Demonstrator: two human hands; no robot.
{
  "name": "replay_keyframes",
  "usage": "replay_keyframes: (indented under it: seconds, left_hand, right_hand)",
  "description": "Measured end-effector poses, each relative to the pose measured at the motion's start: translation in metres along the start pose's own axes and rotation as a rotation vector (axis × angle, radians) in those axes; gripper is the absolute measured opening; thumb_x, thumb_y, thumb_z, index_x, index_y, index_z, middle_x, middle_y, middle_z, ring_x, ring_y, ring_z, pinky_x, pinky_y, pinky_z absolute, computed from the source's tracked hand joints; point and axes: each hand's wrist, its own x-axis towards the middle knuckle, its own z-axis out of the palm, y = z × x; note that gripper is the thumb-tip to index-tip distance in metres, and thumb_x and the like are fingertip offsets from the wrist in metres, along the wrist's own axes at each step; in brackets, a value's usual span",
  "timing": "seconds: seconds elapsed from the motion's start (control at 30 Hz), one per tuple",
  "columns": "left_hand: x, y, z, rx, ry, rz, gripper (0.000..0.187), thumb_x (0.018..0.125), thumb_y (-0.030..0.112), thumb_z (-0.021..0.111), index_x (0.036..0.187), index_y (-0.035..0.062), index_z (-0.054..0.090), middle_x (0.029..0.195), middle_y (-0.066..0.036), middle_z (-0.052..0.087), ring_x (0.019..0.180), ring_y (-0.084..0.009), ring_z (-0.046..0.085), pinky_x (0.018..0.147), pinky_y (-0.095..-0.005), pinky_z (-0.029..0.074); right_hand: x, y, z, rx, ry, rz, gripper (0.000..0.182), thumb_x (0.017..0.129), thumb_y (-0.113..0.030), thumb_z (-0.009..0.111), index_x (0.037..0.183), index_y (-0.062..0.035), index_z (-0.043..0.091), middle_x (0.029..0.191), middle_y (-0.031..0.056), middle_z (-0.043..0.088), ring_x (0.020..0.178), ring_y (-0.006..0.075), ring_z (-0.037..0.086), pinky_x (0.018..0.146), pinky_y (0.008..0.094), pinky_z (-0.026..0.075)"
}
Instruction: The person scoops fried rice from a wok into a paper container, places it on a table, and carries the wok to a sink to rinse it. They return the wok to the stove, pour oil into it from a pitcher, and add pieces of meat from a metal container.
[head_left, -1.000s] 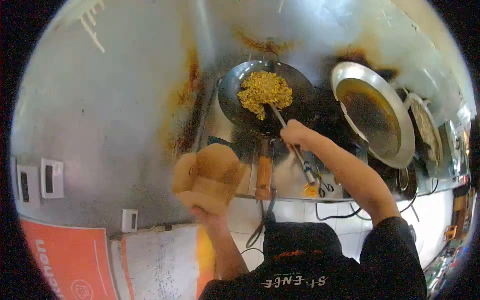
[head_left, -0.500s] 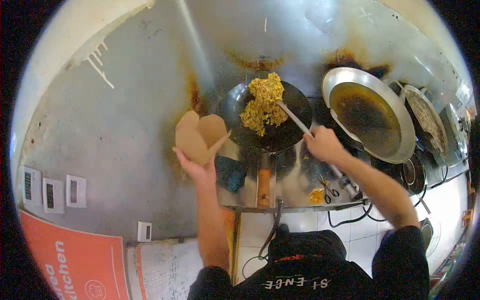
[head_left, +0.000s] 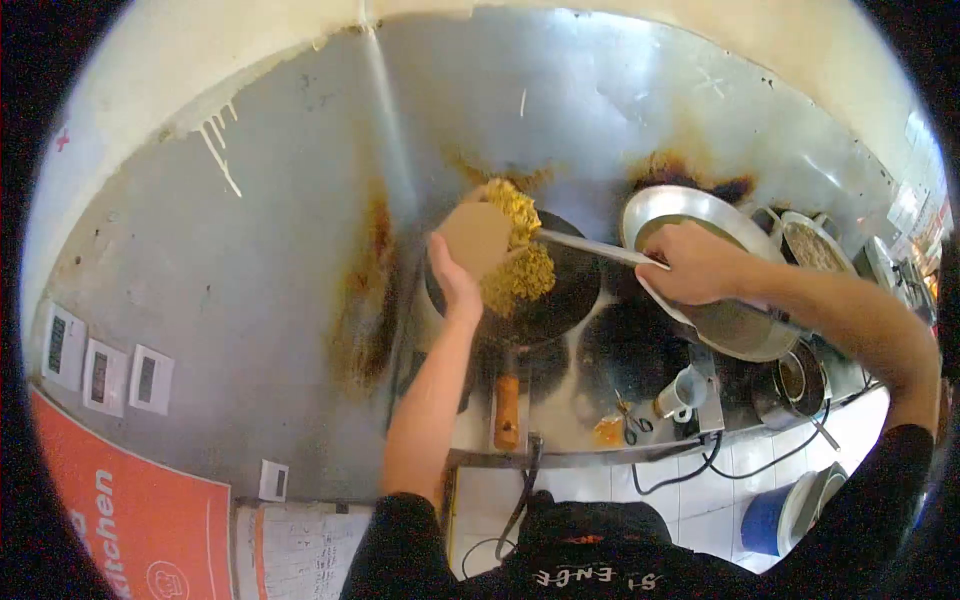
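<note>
My left hand (head_left: 457, 287) grips a brown paper takeaway box (head_left: 474, 240), tilted over the left side of a dark wok (head_left: 578, 290). Closed around the long metal handle of a wok ladle (head_left: 590, 246), my right hand (head_left: 695, 262) is off to the wok's right. A heap of yellow-brown fried rice (head_left: 514, 212) covers the ladle's head, which is hidden, at the box's open side. More fried rice (head_left: 528, 278) lies in the wok below. The inside of the box is turned away from view.
A wide pan of oil (head_left: 640, 215) stands right of the wok, partly behind my right arm. The wok's wooden handle (head_left: 507, 412) points toward me. Scissors (head_left: 637, 428) and a clear measuring jug (head_left: 681, 393) sit near the counter's front edge. Timers (head_left: 104, 375) hang on the left wall.
The box has moved right and tilted over the wok. My right hand has swung right, bringing the ladle's handle nearly level and the loaded rice against the box.
</note>
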Motion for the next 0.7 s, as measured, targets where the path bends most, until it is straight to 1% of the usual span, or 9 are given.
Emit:
replay_keyframes:
  seconds: [0.1,0.13,0.17,0.2,0.27,0.33,0.43,0.5,0.7]
  left_hand:
    - [0.01,-0.017,0.016,0.129,0.165,0.075,0.061,0.092,0.057,0.042,0.129,0.0083,0.045,0.126,-0.009,0.054,0.113,-0.0267,0.052,0.096,-0.0406,0.04]
    - [0.013,-0.023,0.018,0.191,0.188,0.074,0.062,0.092,0.057,0.042,0.129,0.0083,0.045,0.126,-0.009,0.054,0.113,-0.0268,0.052,0.095,-0.0407,0.041]
    - [0.012,-0.028,0.019,0.123,0.145,0.04,0.062,0.091,0.058,0.041,0.13,0.0097,0.044,0.127,-0.009,0.053,0.114,-0.0274,0.052,0.095,-0.0428,0.041]
    - [0.009,-0.035,0.021,0.048,0.102,0.001,0.063,0.091,0.06,0.04,0.131,0.0112,0.043,0.128,-0.009,0.052,0.114,-0.0279,0.051,0.095,-0.0449,0.041]
    - [0.006,-0.034,0.038,-0.12,0.089,-0.11,0.062,0.092,0.06,0.038,0.133,0.0139,0.042,0.131,-0.009,0.049,0.118,-0.0286,0.048,0.096,-0.0492,0.038]
    - [-0.007,-0.019,0.056,-0.286,0.168,-0.272,0.059,0.093,0.058,0.037,0.134,0.0163,0.04,0.135,-0.007,0.044,0.123,-0.0289,0.043,0.099,-0.0538,0.033]
    - [0.018,-0.031,0.041,-0.427,0.042,-0.279,0.063,0.091,0.063,0.033,0.136,0.0192,0.039,0.138,-0.008,0.041,0.126,-0.0325,0.04,0.097,-0.0615,0.031]
    - [0.024,-0.034,0.039,-0.432,0.061,-0.338,0.062,0.091,0.062,0.029,0.135,0.02,0.041,0.136,-0.009,0.044,0.122,-0.0359,0.044,0.096,-0.0604,0.035]
    - [-0.019,-0.003,0.041,-0.587,-0.149,-0.523,0.057,0.092,0.056,0.025,0.133,0.0209,0.044,0.131,-0.01,0.049,0.119,-0.0353,0.047,0.093,-0.0588,0.038]
  right_hand:
    - [0.043,0.001,-0.044,-0.25,-0.219,-0.037,0.034,0.085,-0.033,0.056,0.082,-0.0016,0.067,0.076,0.0229,0.064,0.076,0.0391,0.063,0.074,0.0467,0.05]
    - [0.073,0.014,-0.056,-0.375,-0.248,-0.159,0.036,0.086,-0.036,0.056,0.081,-0.001,0.065,0.075,0.0225,0.064,0.075,0.0394,0.063,0.071,0.0486,0.05]
    - [0.099,0.019,-0.071,-0.533,-0.239,-0.303,0.039,0.087,-0.038,0.055,0.081,-0.0004,0.065,0.074,0.0227,0.064,0.072,0.0395,0.063,0.068,0.0504,0.05]
    - [0.118,0.002,-0.096,-0.662,-0.298,-0.258,0.041,0.087,-0.039,0.055,0.079,0.0003,0.065,0.075,0.0218,0.064,0.07,0.0388,0.063,0.067,0.0498,0.05]
    - [0.139,-0.049,-0.136,-0.976,-0.351,-0.308,0.042,0.085,-0.04,0.058,0.076,0.0001,0.066,0.074,0.0157,0.066,0.068,0.0312,0.064,0.065,0.0462,0.051]
    - [0.162,-0.081,-0.153,-0.955,-0.374,-0.167,0.04,0.082,-0.04,0.061,0.074,-0.0011,0.066,0.069,0.013,0.065,0.064,0.0258,0.063,0.061,0.043,0.051]
    - [0.146,-0.135,-0.181,-1.026,-0.413,-0.01,0.032,0.078,-0.035,0.066,0.079,-0.0034,0.066,0.068,0.0114,0.064,0.06,0.0222,0.061,0.057,0.0391,0.051]
    - [0.135,-0.153,-0.2,-0.979,-0.396,0.098,0.029,0.078,-0.033,0.066,0.082,-0.0038,0.067,0.072,0.0121,0.065,0.062,0.0224,0.063,0.058,0.0389,0.051]
    - [0.043,-0.118,-0.229,-0.805,-0.055,0.261,0.028,0.078,-0.032,0.067,0.086,-0.0046,0.067,0.077,0.0133,0.066,0.068,0.0238,0.064,0.062,0.0394,0.051]
